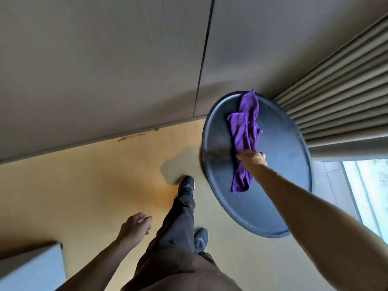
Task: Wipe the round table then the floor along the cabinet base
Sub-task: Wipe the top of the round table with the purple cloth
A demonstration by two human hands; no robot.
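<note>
R hand (pixel 252 157) gripping purple cloth (pixel 244 131) mid round table (pixel 279 202); L hand (pixel 136 224) loosely curled, empty. Risk: cloth bunched, far end at rim, so poss. missed patches, slipping off edge.

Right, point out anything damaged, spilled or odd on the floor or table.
One thing stands out: brownish scuffed patches mark the wooden floor right along the cabinet base, like worn or chipped finish. The round table looks unmarked; the right hand presses the purple cloth on it.
</note>
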